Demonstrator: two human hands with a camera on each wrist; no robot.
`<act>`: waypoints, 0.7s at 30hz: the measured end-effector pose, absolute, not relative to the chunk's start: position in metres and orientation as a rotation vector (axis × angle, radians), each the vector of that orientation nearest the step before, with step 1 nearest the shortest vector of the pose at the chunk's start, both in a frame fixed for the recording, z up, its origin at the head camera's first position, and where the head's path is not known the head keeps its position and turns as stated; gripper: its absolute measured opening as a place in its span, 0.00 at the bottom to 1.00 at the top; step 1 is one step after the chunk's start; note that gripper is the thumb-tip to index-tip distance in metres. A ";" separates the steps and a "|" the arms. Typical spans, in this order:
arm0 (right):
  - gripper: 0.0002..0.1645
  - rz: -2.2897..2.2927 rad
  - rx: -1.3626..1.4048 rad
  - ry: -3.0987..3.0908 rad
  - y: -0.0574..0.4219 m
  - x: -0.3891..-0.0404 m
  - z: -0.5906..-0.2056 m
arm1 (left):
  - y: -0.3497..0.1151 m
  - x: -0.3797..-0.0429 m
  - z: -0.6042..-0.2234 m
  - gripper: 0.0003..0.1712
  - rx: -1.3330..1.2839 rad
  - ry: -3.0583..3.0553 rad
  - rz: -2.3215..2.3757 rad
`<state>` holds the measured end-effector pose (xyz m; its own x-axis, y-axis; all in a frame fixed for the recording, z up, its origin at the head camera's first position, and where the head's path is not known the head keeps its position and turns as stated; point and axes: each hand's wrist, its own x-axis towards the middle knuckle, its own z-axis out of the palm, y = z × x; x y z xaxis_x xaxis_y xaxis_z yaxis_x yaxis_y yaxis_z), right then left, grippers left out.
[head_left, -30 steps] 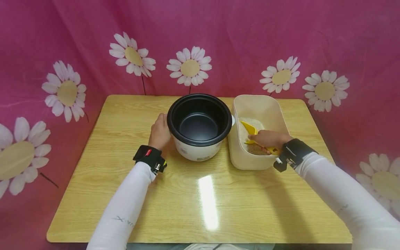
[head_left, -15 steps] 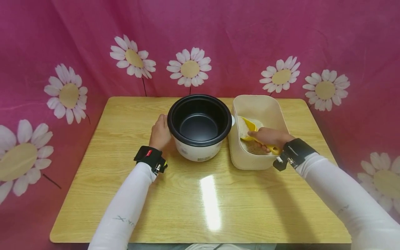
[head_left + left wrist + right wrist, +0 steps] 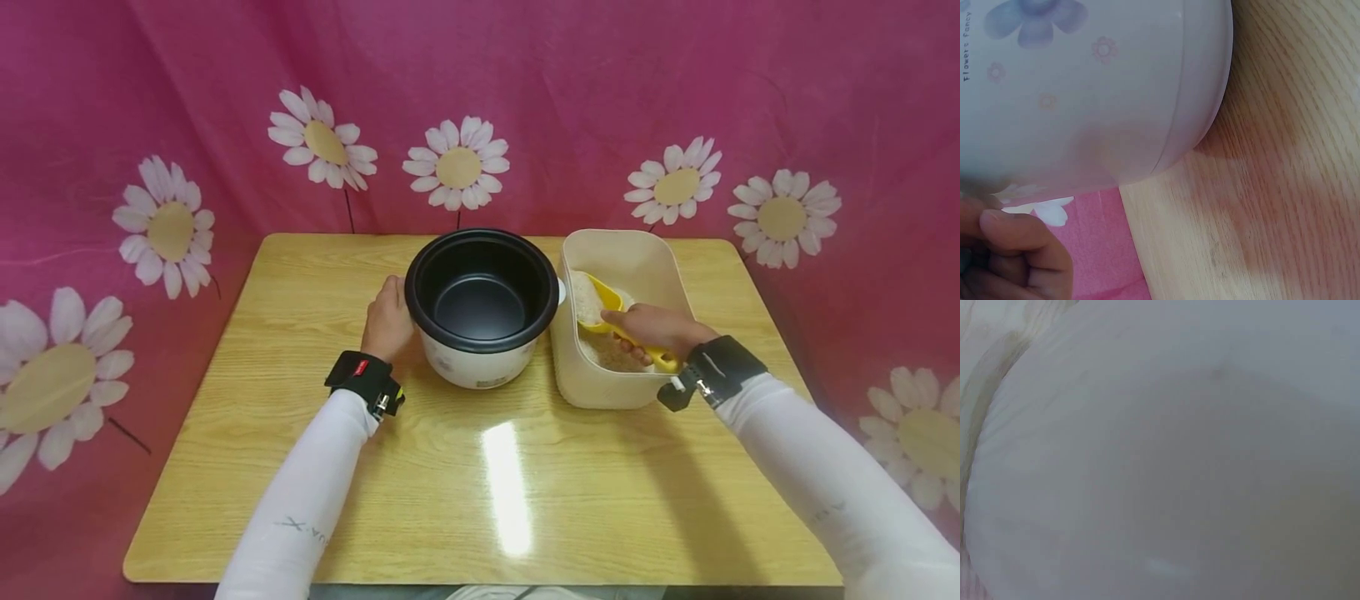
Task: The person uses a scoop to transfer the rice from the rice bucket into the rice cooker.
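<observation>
A white rice cooker (image 3: 480,358) with a flower print and a bare black inner pot (image 3: 480,304) stands at the table's middle back. My left hand (image 3: 387,321) holds its left side; the left wrist view shows curled fingers (image 3: 1019,234) against the printed wall. Just right of the cooker is a cream bin (image 3: 600,387) with rice (image 3: 611,354) in it. Inside the bin my right hand (image 3: 652,325) grips a yellow scoop (image 3: 611,296) by its handle, its bowl heaped with rice and pointing toward the cooker. A blurred pale surface (image 3: 1166,456) fills the right wrist view.
The wooden table (image 3: 420,500) carries a bright light reflection near its front. A pink curtain (image 3: 540,100) with daisies hangs close behind and along both sides. A white knob-like handle (image 3: 562,291) juts from the cooker toward the bin.
The scoop, at first tilted with its bowl partly down in the rice, has turned level and come up filled. My right hand stays over the bin; the left hand keeps its place on the cooker.
</observation>
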<state>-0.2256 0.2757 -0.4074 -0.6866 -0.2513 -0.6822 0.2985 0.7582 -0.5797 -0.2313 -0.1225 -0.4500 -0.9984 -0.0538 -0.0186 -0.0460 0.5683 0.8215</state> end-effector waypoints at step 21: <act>0.30 -1.038 0.075 2.107 0.282 -0.221 -0.398 | -0.121 -0.230 -0.448 0.29 0.098 -2.769 -1.465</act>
<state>-0.2207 0.2824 -0.3977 -0.7010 -0.2654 -0.6619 0.3632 0.6659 -0.6516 -0.2298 -0.1209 -0.4481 -0.9980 -0.0585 -0.0229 -0.0519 0.5609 0.8263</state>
